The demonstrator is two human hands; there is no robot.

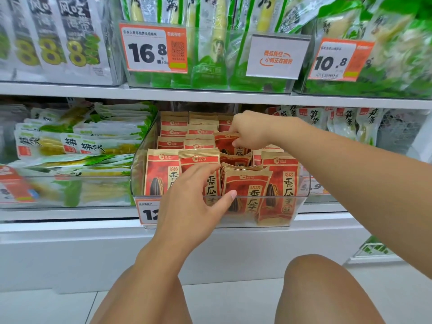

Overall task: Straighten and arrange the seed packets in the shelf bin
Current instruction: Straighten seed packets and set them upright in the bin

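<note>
Head view: left rows upright; right hand (251,133) pinches a tilted seed packet (225,142), left hand (189,202) spread, steadying the front packets (247,190); middle unsorted.

A shop: white shelves (210,95) stacked with packaged snacks in clear bins, orange price tags (153,47) clipped along the fronts.

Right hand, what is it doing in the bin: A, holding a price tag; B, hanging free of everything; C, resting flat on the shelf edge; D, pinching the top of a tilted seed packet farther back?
D: the right hand has its fingers curled on the top edge of a tilted seed packet in the clear bin.
</note>
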